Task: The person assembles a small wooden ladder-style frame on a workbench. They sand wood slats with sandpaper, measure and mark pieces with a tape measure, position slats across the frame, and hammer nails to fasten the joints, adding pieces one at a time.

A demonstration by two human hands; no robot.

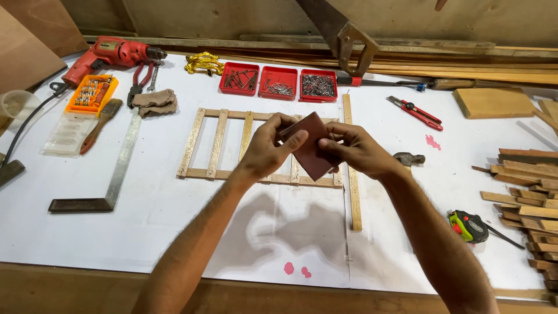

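I hold a thin, reddish-brown rectangular sheet of what looks like sandpaper up between both hands, above the small wooden slat frame lying on the white-covered workbench. My left hand pinches its left edge, thumb on the near face and fingers curled behind; my right hand closes on its right edge the same way, so both grips are shut on the sheet with no slack.

I judge it very light and limp: it should bend or fold easily, and the gritty face should keep it from slipping. It could crease or tear if pulled hard, so the edges, thumb opposite fingers, seem the best place to hold it.

The sheet is dark maroon-brown, matt, flat-sided, tilted with one corner pointing down toward the frame. Behind it sit three red plastic trays of nails and screws; a hammer head shows just beyond my right wrist.
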